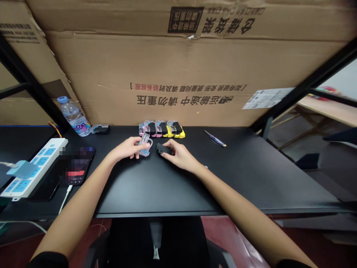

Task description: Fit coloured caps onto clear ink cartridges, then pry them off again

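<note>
Pink, yellow, black and clear plastic mingle in the row of cassettes (162, 127) on a black desk (264, 167). In front of the row, a clear case (144, 139) shows touches of blue, near an all-black part (160, 149). Behind the row, brown cardboard (195, 67) carries black lettering, a few characters in red, and a white label (267, 98). Left of the row, a clear bottle (74, 116) sports a blue cap and purple-and-blue label; farther left, a black phone (79, 163) glows with a red bar, and a white power strip (50, 148) bears blue panels. Right of the row lies a dark blue pen (215, 139), pale at one end
</note>
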Motion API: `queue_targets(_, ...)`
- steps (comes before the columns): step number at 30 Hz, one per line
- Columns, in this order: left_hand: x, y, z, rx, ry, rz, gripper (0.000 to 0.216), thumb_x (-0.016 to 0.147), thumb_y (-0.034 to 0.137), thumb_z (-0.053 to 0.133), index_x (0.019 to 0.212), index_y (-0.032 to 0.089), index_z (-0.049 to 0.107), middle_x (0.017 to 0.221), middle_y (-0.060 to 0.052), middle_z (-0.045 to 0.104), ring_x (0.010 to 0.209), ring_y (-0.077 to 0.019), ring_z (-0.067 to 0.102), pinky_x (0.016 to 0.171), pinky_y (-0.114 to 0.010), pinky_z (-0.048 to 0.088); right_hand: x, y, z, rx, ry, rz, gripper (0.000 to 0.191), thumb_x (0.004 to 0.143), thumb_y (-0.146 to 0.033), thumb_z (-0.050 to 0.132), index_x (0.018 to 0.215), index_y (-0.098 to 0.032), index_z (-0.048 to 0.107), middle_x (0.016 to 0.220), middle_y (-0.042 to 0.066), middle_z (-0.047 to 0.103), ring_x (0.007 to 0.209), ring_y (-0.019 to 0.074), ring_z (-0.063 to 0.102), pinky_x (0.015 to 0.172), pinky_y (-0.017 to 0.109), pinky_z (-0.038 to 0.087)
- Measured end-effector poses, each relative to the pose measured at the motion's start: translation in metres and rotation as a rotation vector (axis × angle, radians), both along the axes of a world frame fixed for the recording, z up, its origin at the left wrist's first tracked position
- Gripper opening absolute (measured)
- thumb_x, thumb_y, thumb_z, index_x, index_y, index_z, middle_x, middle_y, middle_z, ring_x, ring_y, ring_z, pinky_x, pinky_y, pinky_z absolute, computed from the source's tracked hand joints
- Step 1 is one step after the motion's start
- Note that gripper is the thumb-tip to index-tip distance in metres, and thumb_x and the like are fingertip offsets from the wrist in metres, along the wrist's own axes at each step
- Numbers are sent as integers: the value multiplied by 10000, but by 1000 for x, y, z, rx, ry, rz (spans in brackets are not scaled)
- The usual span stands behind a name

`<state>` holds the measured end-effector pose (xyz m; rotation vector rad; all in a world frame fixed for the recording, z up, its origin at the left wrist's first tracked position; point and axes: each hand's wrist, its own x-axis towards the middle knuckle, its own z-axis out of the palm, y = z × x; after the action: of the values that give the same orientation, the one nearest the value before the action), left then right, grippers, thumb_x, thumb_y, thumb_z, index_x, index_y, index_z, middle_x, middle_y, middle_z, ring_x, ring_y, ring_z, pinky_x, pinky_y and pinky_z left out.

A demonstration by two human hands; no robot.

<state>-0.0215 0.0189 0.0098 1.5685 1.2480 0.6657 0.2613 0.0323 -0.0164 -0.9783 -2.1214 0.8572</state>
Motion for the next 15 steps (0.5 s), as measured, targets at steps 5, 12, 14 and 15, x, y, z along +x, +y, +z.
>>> queue_targets(5, 17, -1, -7, -55, -205, 78, 466, 868, 539, 856, 1067, 139, 723, 904, -74, 752, 648, -122, 657, 562, -235, 543, 3, 6, -4, 77, -10, -5, 411, 890, -268, 759, 1286, -218, 657, 1205, 109, 762, 1006, 259, 730, 887, 405, 580)
queue_targets(12, 30, -7, -2, -224, -384, 113, 406, 828, 431, 918, 1025, 116, 755, 904, -71, 755, 619, -94, 638, 648, -259, 587, 8, 10, -4, 118, -71, -48, 223, 896, -216, 708, 1109, -228, 639, 1021, 66, 770, 900, 257, 731, 836, 399, 568)
queue_targets(14, 31, -8, 0, -234, -396, 110, 383, 837, 412, 911, 1021, 112, 761, 912, -77, 760, 599, -87, 630, 624, -252, 578, 8, 9, -3, 125, -46, -63, 223, 915, -249, 695, 1122, -234, 612, 1055, 74, 769, 941, 267, 738, 861, 408, 570)
queue_targets(15, 32, -8, 0, -233, -403, 112, 375, 839, 405, 909, 1018, 110, 763, 911, -78, 762, 588, -85, 625, 611, -248, 573, 7, 8, -3, 128, -36, -71, 216, 933, -288, 695, 1123, -235, 606, 1068, 79, 766, 955, 272, 739, 873, 415, 572)
